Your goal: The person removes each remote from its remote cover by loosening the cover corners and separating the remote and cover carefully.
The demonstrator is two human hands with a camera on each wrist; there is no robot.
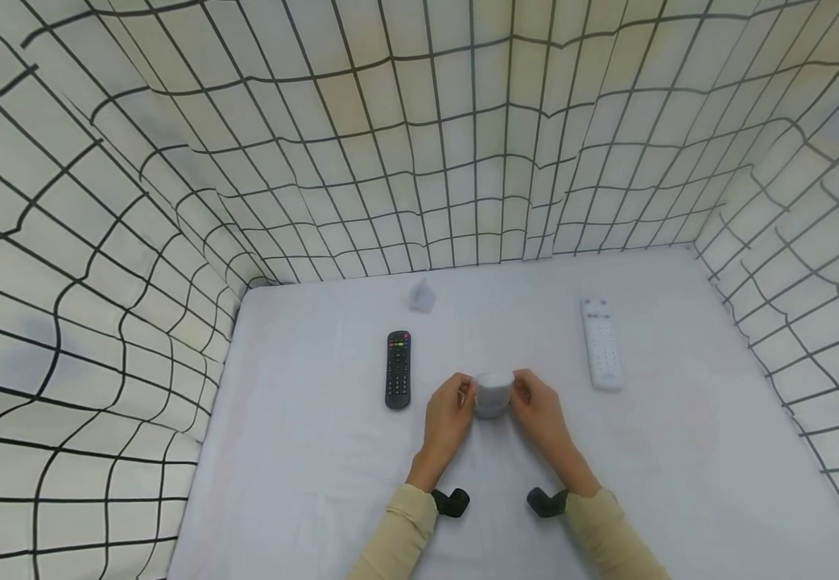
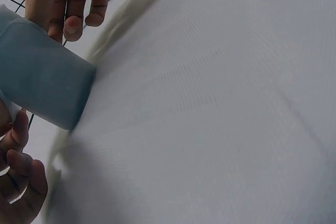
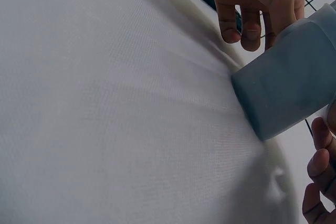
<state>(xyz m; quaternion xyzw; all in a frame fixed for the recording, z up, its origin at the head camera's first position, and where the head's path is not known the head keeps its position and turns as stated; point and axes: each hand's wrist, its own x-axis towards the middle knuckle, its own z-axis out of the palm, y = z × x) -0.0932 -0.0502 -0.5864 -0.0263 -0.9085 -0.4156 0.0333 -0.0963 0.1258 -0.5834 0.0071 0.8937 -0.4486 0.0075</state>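
Note:
A small translucent bluish-grey cup (image 1: 493, 396) stands on the white cloth, between my two hands. Its smooth tapered side (image 2: 44, 72) fills the left of the left wrist view. My left hand (image 1: 449, 415) pinches the upper rim on one side, and my right hand (image 1: 538, 411) pinches it on the opposite side. Below the rim, the other fingers of the right hand (image 3: 321, 174) hang loosely curled. A bit of whitish edge shows by the left fingertips (image 2: 20, 127); the cup's inside is hidden in both wrist views.
A black remote control (image 1: 398, 370) lies left of the cup, and a white remote control (image 1: 602, 345) lies to the right. Farther back is a small translucent crumpled-looking piece (image 1: 423, 296). White walls with a black grid (image 1: 419, 173) enclose the white-covered table (image 1: 303, 483).

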